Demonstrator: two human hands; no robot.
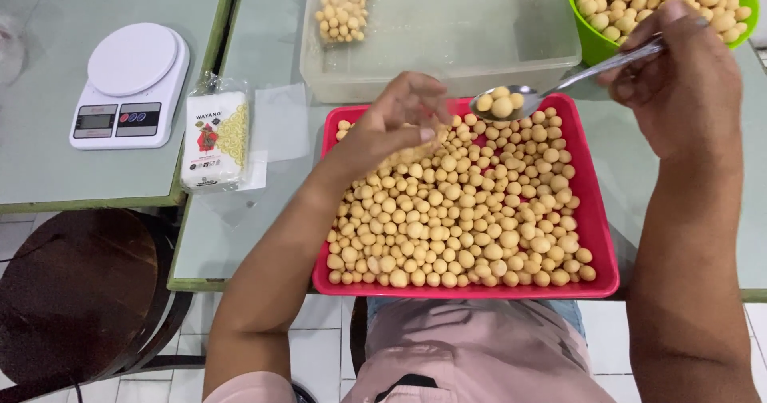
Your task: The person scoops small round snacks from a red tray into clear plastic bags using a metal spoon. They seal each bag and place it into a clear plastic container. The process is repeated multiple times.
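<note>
A red tray (601,243) on the glass table holds several small tan dough balls (455,211). My right hand (679,75) grips a metal spoon (559,83) whose bowl carries a few balls above the tray's far edge. My left hand (399,119) hovers over the tray's far left part, fingers bent close to the spoon's bowl; whether it holds a ball is hidden. A green bowl (587,39) heaped with more balls stands at the far right, just behind my right hand.
A clear plastic tub (447,59) behind the tray holds a bag of balls (343,7). A white packet (214,139) lies left of the tray. A white kitchen scale (132,83) sits on the neighbouring table. A dark round stool (76,291) stands lower left.
</note>
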